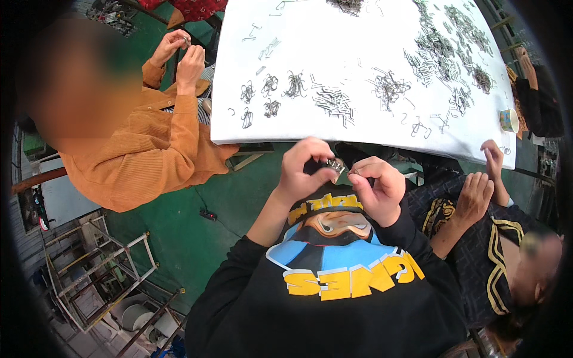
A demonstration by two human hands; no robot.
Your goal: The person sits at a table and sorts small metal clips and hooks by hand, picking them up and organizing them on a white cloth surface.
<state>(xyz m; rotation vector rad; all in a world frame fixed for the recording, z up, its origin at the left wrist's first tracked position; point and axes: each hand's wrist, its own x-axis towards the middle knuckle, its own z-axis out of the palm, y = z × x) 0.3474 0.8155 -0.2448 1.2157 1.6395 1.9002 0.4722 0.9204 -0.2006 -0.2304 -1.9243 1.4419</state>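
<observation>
In front of my chest, close to the table's near edge, my left hand is closed on a small bunch of shiny metal pieces, pinched between thumb and fingers. Their exact kind is too small to tell. Just to the right, my right hand pinches a thin wire piece by its end, next to those pieces. Beyond my hands, a pile of short metal tubes lies on the white-covered table. Bunches of curved wire hooks lie left of it, and a tangled heap of hooks lies to its right.
A person in an orange sleeve works at the left; another in dark clothing sits close on my right. More metal parts spread over the far right of the table, with a paper cup at its edge. A metal frame stands lower left.
</observation>
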